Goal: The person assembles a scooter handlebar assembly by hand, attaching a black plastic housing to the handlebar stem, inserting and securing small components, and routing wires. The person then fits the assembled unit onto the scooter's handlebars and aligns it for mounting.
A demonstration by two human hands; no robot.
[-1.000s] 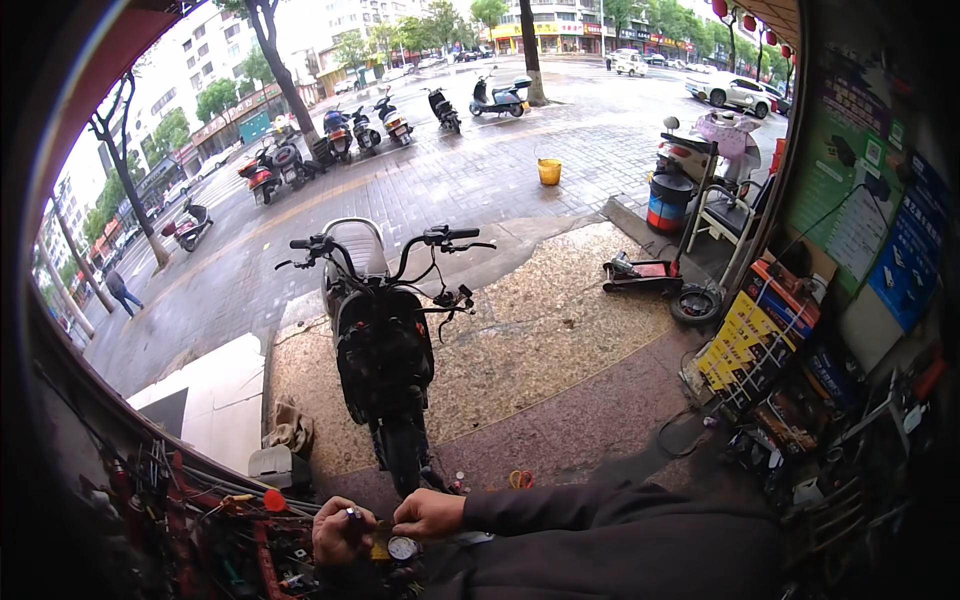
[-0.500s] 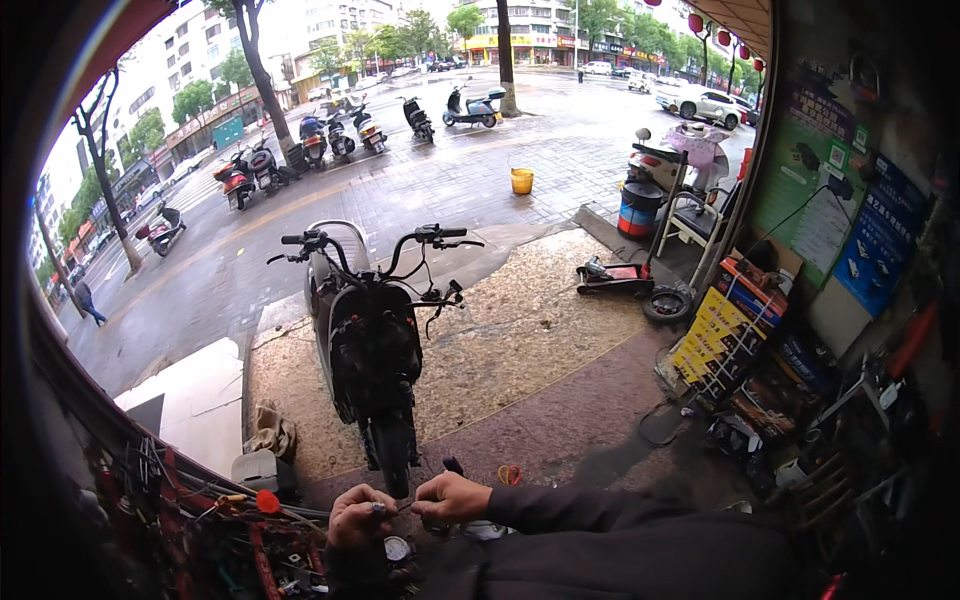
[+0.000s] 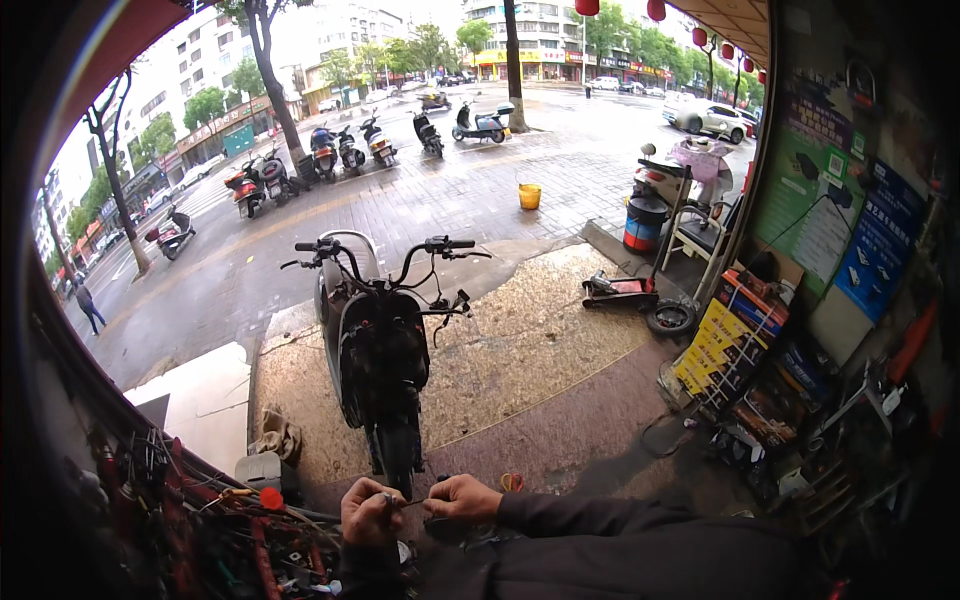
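My left hand and my right hand are held close together low in the view, fingers pinched. Between them runs a small thin, rod-like piece, too small to name; both hands' fingertips close on its ends. Just beyond my hands stands a dark, partly stripped electric scooter. Its tyre points toward me, and its handlebar has loose levers and cables hanging on the right side.
At left lies a heap of tools and cables with a red round cap. A scooter wheel, a small red kick scooter and stacked battery boxes line the right. A yellow bucket stands outside on the pavement.
The whole view has shifted slightly, so the scene sits lower and further right. My left hand has turned a little, its fingers curled more tightly. A rider has come into sight on the far road.
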